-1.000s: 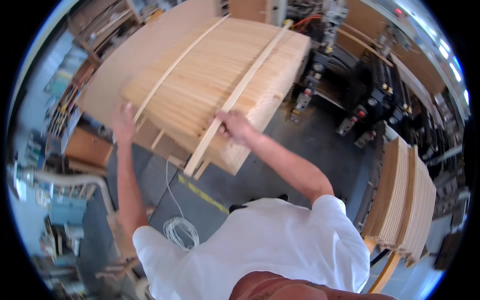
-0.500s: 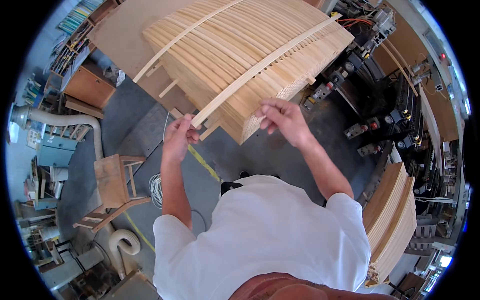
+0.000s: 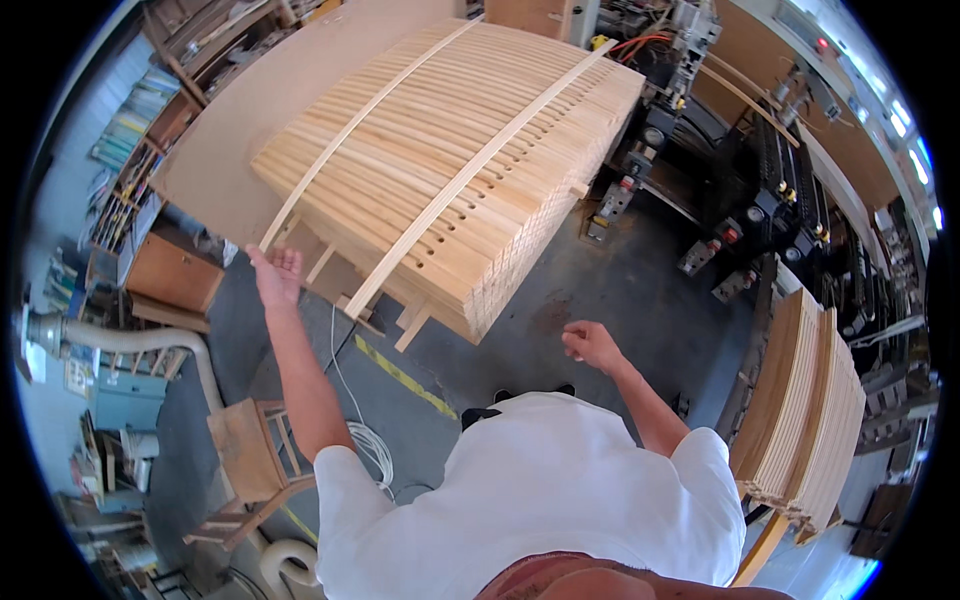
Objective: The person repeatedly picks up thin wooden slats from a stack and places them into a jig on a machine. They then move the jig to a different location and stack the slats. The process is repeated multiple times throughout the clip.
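Observation:
A large stack of pale wooden boards [image 3: 400, 165], several with round holes near their ends, fills the upper middle. Two thin wooden strips lie across its top: a left strip [image 3: 352, 122] and a right strip [image 3: 440, 202]. My left hand [image 3: 276, 277] is beside the near end of the left strip, palm up, its fingers apart and holding nothing; whether it touches the strip I cannot tell. My right hand [image 3: 592, 345] hangs over the floor, apart from the stack's near corner, its fingers curled in with nothing visible in them. Short wooden sticks [image 3: 412, 328] jut out from under the stack.
More boards [image 3: 800, 410] stand stacked at my right. Black machinery [image 3: 770, 200] lines the right side. At the left are a wooden chair [image 3: 250, 450], a ribbed hose [image 3: 140, 338] and a coiled white cable [image 3: 372, 455] on the grey floor. Yellow tape [image 3: 405, 378] marks the floor.
My left hand has left the right strip's near end and moved left to the other strip's end. My right hand has come away from the stack's corner and back toward me.

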`<action>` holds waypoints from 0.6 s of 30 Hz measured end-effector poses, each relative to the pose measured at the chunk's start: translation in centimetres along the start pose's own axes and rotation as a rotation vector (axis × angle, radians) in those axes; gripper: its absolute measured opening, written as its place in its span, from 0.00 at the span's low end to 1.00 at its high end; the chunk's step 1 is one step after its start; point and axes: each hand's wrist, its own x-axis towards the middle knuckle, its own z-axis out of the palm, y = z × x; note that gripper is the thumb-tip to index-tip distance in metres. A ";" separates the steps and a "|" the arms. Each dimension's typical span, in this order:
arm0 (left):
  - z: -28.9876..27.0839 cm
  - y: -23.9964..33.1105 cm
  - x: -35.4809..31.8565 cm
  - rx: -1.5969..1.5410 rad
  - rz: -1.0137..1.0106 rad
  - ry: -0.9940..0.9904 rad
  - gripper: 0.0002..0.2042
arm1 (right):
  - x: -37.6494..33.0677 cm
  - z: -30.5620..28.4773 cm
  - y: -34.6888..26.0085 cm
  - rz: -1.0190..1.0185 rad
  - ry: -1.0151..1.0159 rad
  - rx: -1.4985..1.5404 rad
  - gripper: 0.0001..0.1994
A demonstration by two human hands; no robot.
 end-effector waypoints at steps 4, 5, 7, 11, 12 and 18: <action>-3.3 1.4 8.8 -0.157 0.048 0.098 0.20 | 1.2 -1.8 7.1 0.183 -0.011 0.065 0.14; -2.8 0.6 9.9 -0.149 0.036 0.117 0.19 | 0.7 -2.2 9.1 0.236 0.060 0.098 0.14; -1.6 -0.6 11.6 -0.128 0.013 0.148 0.17 | -0.6 -2.9 12.6 0.339 0.202 0.172 0.12; 0.1 -1.8 15.0 -0.026 -0.032 0.102 0.18 | -2.6 -4.0 17.7 0.409 0.317 0.381 0.07; -2.5 0.8 16.6 -0.035 -0.065 0.042 0.19 | -1.5 -4.2 18.0 0.396 0.273 0.363 0.07; -10.1 0.2 18.3 -0.262 -0.192 -0.073 0.32 | -3.8 -7.4 18.2 0.394 0.352 0.219 0.08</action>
